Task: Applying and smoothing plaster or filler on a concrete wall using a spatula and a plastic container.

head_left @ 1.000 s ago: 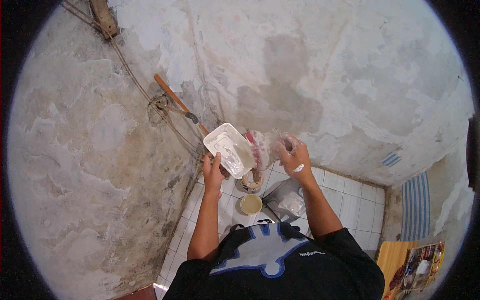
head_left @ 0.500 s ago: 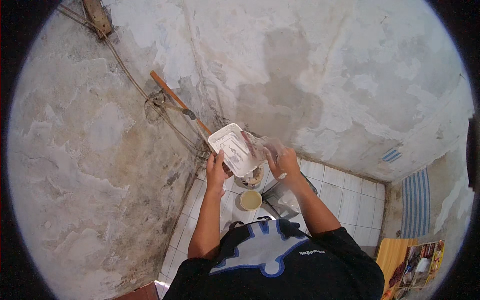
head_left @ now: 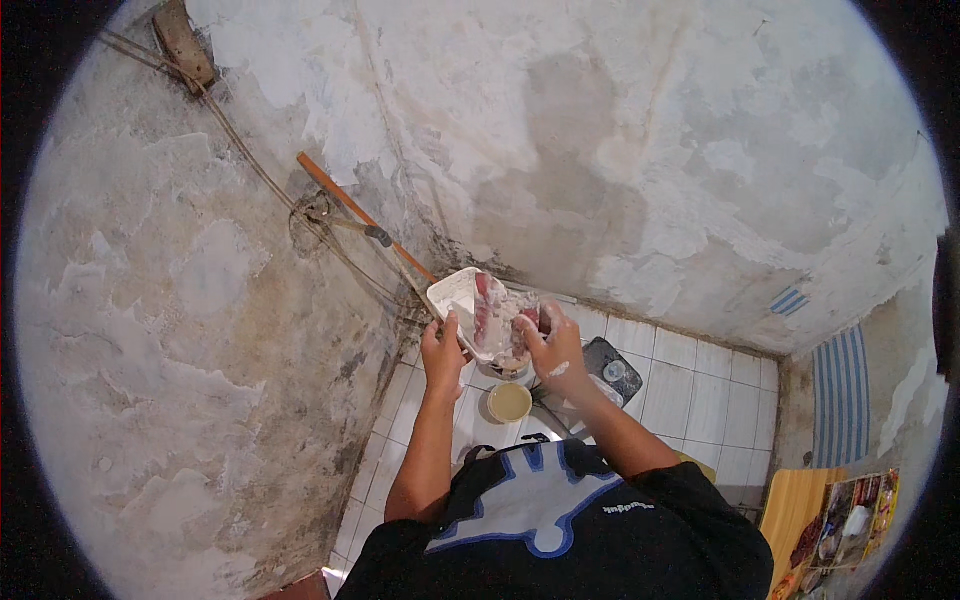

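Note:
My left hand (head_left: 443, 350) is closed round the near left side of a shallow white tray (head_left: 454, 293) smeared with white paste. Over the tray's right side lies a wide scraper (head_left: 484, 310) with a dark red band, coated in the same paste. My right hand (head_left: 556, 352) grips the scraper at its right end, where more dark red shows between the fingers. White paste sticks to that hand and wrist. Below the tray, partly hidden by it, stands a bucket (head_left: 507, 370). A round tub (head_left: 510, 403) of cloudy yellowish liquid stands closer to me.
Patchy plastered walls meet in the corner ahead. An orange pole (head_left: 340, 190) leans there, near a pipe (head_left: 378, 235) and a loose cable (head_left: 240, 140). A black object with a round grey part (head_left: 613, 371) rests on the white-tiled floor. At lower right is a yellow wooden board (head_left: 785, 505).
My right hand has brought the scraper, blurred before, left and down over the tray's right side. The tray sits slightly lower and right in view. More of the black floor object shows.

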The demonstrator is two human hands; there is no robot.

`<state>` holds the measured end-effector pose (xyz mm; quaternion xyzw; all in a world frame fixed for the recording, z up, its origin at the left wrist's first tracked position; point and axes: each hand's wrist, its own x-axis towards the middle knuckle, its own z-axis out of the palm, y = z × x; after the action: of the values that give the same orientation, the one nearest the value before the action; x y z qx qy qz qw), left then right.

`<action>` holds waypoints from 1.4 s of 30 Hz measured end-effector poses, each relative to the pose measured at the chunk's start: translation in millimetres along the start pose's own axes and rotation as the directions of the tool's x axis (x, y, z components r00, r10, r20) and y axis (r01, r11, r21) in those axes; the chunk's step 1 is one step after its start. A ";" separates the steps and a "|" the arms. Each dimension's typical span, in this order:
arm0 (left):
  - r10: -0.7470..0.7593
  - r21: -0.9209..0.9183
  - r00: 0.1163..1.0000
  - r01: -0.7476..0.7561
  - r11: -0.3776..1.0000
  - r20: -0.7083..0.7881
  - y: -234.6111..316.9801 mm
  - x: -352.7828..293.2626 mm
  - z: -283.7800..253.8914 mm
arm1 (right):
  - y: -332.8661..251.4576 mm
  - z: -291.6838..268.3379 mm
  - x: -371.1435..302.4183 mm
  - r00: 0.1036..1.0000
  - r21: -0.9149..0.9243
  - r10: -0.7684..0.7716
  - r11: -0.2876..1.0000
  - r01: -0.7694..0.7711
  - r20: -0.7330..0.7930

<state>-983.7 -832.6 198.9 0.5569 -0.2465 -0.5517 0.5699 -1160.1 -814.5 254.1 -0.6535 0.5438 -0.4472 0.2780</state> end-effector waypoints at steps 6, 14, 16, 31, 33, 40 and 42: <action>0.038 -0.062 0.999 -0.036 0.997 0.034 3.3 1.1 -9.0 | 23.7 -4.0 10.9 0.972 -0.194 -0.208 0.964 0.183 -0.113; 0.038 -0.019 0.999 -0.038 0.999 0.037 -0.1 0.0 -9.7 | 17.4 13.5 2.5 0.940 -0.269 -0.302 0.903 0.336 0.162; 0.033 -0.044 0.984 -0.026 0.999 0.174 -3.5 -0.1 -12.9 | 17.9 11.6 5.1 0.955 -0.247 -0.277 0.923 0.295 0.108; -0.050 -0.255 0.935 0.147 0.956 0.352 -30.7 12.5 -13.3 | 17.1 -35.0 38.0 0.996 -0.313 -0.080 0.946 0.087 0.034; -0.048 -0.305 0.900 0.196 0.932 0.434 -33.5 11.2 -10.7 | 14.2 -49.9 35.3 0.992 -0.125 0.059 0.991 -0.045 0.112; -0.107 -0.295 0.828 0.313 0.903 0.551 -53.3 9.1 -0.7 | 78.7 -93.8 2.1 0.972 0.093 0.235 0.968 -0.234 0.001; -0.160 -0.264 0.815 0.357 0.896 0.556 -53.0 3.0 6.1 | 107.1 -110.7 -11.5 0.952 -0.038 0.305 0.951 -0.306 -0.031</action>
<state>-1007.2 -825.4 151.5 0.3023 -0.2078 -0.7901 0.4910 -1307.8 -817.0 209.2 -0.5618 0.6509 -0.3953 0.3232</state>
